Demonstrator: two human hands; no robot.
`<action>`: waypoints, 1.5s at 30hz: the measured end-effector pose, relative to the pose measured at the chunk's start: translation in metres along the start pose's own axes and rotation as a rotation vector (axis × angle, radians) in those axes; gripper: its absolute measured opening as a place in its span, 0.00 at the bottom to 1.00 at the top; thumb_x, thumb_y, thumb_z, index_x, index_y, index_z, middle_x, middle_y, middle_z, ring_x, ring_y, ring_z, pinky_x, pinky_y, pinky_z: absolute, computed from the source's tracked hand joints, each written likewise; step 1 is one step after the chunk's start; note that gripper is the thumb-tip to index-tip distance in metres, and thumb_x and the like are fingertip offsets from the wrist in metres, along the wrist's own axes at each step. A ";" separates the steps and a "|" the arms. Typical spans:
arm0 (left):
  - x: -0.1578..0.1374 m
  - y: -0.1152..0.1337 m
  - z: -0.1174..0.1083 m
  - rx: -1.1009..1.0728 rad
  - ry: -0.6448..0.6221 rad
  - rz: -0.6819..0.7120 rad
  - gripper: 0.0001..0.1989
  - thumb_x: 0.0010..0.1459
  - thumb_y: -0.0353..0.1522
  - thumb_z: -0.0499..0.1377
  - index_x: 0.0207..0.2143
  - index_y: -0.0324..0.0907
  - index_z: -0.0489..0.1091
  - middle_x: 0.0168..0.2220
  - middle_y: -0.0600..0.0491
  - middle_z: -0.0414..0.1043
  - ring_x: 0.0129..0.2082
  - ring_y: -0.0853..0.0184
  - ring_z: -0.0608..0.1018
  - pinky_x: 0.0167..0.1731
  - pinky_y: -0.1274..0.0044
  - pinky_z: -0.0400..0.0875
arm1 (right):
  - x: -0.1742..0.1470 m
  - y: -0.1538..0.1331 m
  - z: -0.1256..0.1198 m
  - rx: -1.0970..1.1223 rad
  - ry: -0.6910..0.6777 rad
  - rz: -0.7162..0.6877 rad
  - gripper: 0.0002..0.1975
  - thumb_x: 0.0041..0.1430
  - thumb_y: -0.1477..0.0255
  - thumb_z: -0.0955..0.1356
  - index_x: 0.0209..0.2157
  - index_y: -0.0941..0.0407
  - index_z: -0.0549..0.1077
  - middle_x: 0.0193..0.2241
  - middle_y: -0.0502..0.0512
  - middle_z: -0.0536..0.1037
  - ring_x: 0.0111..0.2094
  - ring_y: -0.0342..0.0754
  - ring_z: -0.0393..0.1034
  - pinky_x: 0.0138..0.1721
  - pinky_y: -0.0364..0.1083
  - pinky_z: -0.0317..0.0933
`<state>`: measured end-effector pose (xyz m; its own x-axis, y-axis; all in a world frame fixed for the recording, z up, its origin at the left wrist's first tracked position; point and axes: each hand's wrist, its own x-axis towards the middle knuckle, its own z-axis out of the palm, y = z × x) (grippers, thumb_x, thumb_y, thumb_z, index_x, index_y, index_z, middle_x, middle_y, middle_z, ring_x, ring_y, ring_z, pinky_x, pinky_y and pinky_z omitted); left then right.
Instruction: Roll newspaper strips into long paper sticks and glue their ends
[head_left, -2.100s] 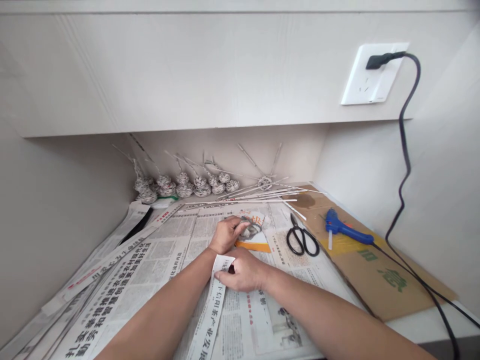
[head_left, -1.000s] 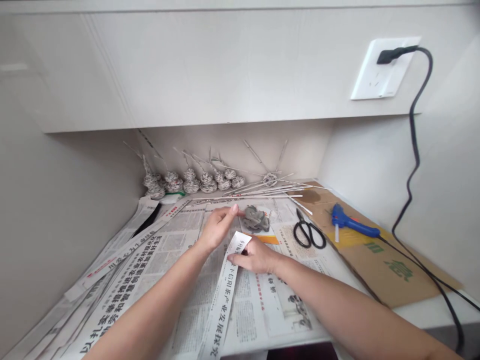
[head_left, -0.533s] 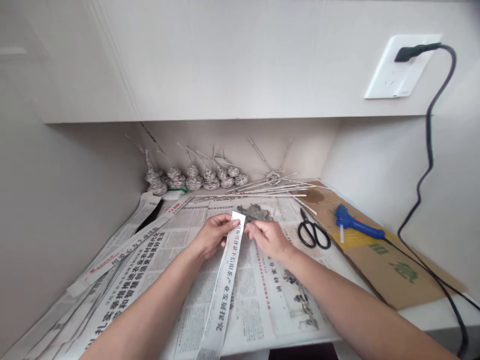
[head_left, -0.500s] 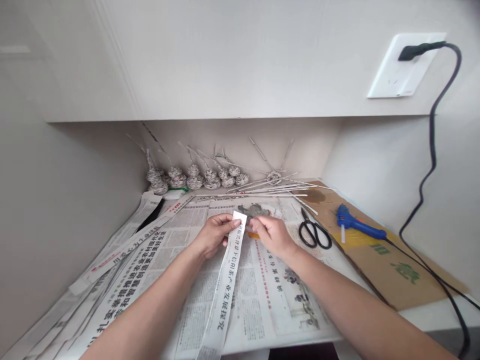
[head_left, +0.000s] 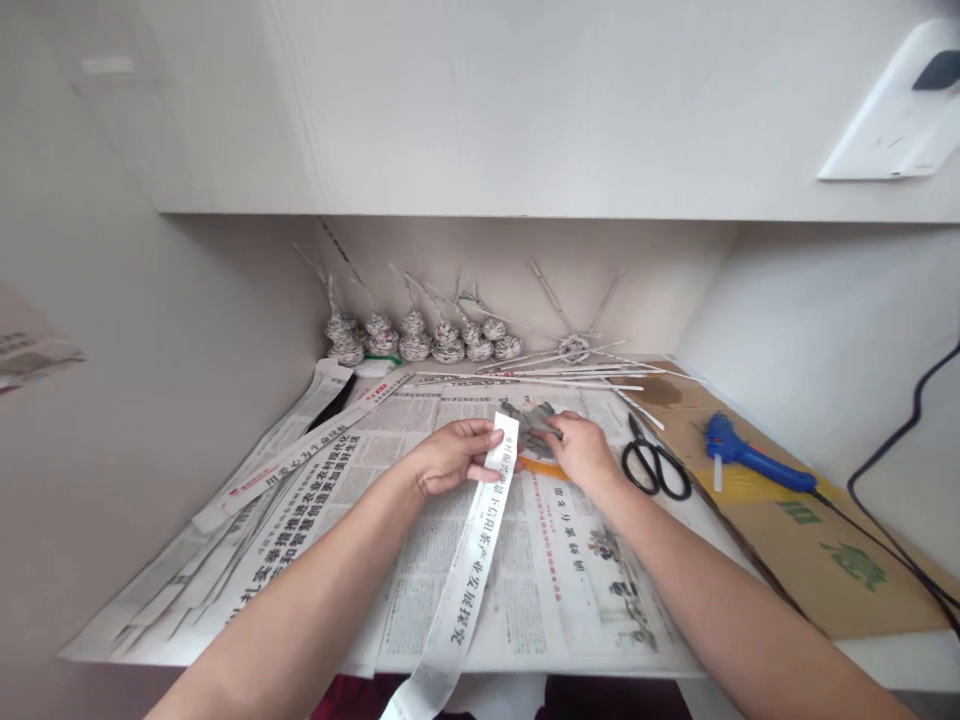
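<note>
My left hand (head_left: 461, 455) pinches the top end of a long newspaper strip (head_left: 480, 545), which runs down over the front edge of the newspaper-covered table. My right hand (head_left: 583, 448) has its fingertips closed on a grey, crumpled cloth (head_left: 532, 425). The cloth sits at a shallow orange-rimmed dish (head_left: 541, 467), partly hidden by the hands and the strip. Just right of my right hand lie black-handled scissors (head_left: 654, 465).
Several gourd-shaped woven paper pieces (head_left: 448, 345) line the back wall beside thin paper rods (head_left: 540, 378). More newspaper strips (head_left: 300, 450) lie at left. A blue glue gun (head_left: 757, 460) rests on cardboard (head_left: 810, 590) at right, its cord trailing off.
My right hand has moved away from the strip's end to the grey cloth. Some left fingers have spread while the strip stays held. The camera view has shifted.
</note>
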<state>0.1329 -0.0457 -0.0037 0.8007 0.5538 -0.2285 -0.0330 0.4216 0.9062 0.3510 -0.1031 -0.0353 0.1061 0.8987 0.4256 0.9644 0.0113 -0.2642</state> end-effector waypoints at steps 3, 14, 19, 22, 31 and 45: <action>0.001 -0.002 0.003 -0.076 0.022 0.002 0.11 0.53 0.33 0.62 0.37 0.36 0.69 0.39 0.43 0.75 0.35 0.61 0.80 0.28 0.76 0.77 | -0.001 -0.002 -0.002 -0.046 0.021 0.008 0.18 0.62 0.61 0.60 0.26 0.55 0.74 0.27 0.55 0.73 0.28 0.48 0.69 0.31 0.44 0.57; 0.004 -0.010 0.005 -0.145 0.071 0.039 0.09 0.58 0.31 0.57 0.41 0.36 0.65 0.39 0.40 0.74 0.37 0.58 0.79 0.31 0.67 0.78 | -0.009 -0.012 -0.006 -0.016 -0.067 -0.082 0.30 0.57 0.81 0.58 0.61 0.50 0.58 0.50 0.56 0.71 0.44 0.50 0.69 0.43 0.46 0.60; 0.009 -0.013 0.003 -0.121 0.106 0.046 0.09 0.58 0.31 0.57 0.41 0.36 0.66 0.37 0.42 0.75 0.34 0.59 0.80 0.31 0.66 0.77 | -0.014 -0.016 -0.007 0.021 -0.146 -0.210 0.26 0.56 0.71 0.64 0.57 0.52 0.64 0.52 0.59 0.68 0.51 0.54 0.63 0.51 0.50 0.56; 0.011 -0.016 0.001 -0.090 0.130 0.044 0.10 0.57 0.33 0.58 0.39 0.36 0.67 0.34 0.43 0.75 0.31 0.61 0.80 0.31 0.67 0.77 | -0.012 -0.015 -0.006 0.050 -0.108 -0.214 0.20 0.56 0.72 0.64 0.52 0.53 0.70 0.49 0.59 0.71 0.48 0.53 0.65 0.51 0.50 0.56; 0.013 -0.020 -0.004 -0.033 0.100 0.046 0.13 0.54 0.36 0.61 0.39 0.37 0.68 0.33 0.45 0.75 0.30 0.66 0.79 0.34 0.70 0.76 | -0.006 -0.014 -0.008 0.128 0.070 -0.041 0.14 0.58 0.65 0.64 0.21 0.55 0.71 0.36 0.54 0.78 0.38 0.49 0.70 0.43 0.47 0.59; 0.013 -0.019 -0.004 0.003 0.106 0.045 0.11 0.54 0.34 0.61 0.38 0.36 0.69 0.33 0.45 0.75 0.29 0.67 0.78 0.32 0.73 0.76 | -0.001 -0.002 -0.003 0.173 0.202 0.047 0.14 0.50 0.79 0.63 0.39 0.54 0.73 0.38 0.55 0.74 0.40 0.50 0.67 0.44 0.48 0.59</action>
<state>0.1414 -0.0435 -0.0251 0.7305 0.6451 -0.2243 -0.0654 0.3929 0.9172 0.3495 -0.1052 -0.0326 0.2127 0.7945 0.5688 0.9034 0.0619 -0.4243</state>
